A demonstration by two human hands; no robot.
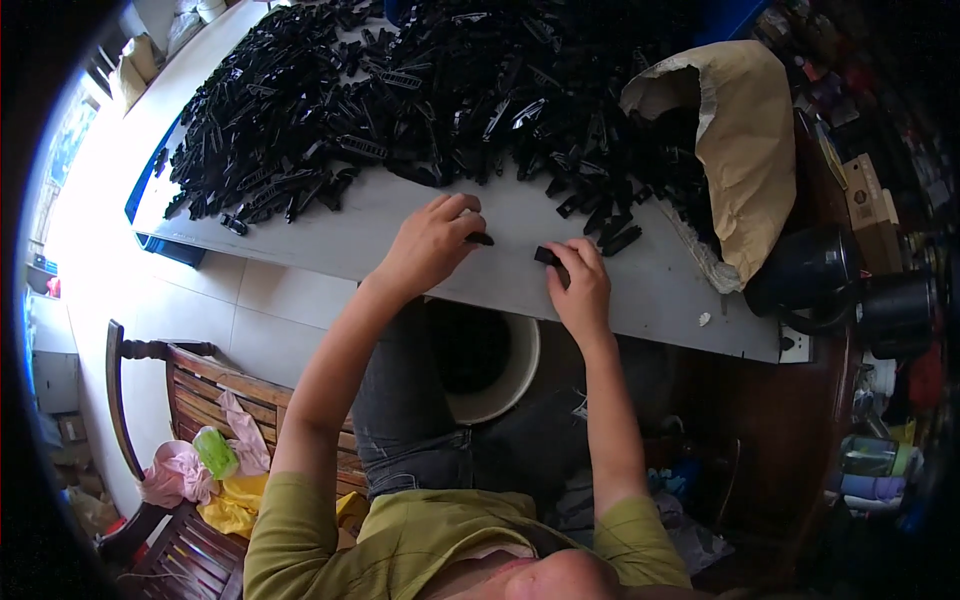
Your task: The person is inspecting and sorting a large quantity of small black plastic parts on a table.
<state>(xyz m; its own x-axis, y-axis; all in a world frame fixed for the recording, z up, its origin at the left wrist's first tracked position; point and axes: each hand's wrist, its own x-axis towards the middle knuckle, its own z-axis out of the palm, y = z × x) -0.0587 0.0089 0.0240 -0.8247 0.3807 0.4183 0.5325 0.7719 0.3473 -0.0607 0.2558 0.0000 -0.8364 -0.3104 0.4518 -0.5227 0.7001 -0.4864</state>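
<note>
A small dark plastic piece is pinched in the fingertips of my left hand, just above the front part of the table. My right hand, a short way to the right, grips another black plastic piece between thumb and fingers. The two pieces are apart, and my fingers cover part of each. Beyond both hands spreads a large heap of black plastic pieces, many of them long, narrow and slotted. A few loose pieces lie near my right hand.
The heap rests on a pale table. An open brown paper bag with black pieces inside lies at the right, beside dark mugs. Below the front edge stands a pale-rimmed bucket. A wooden bench with cloths is at left.
</note>
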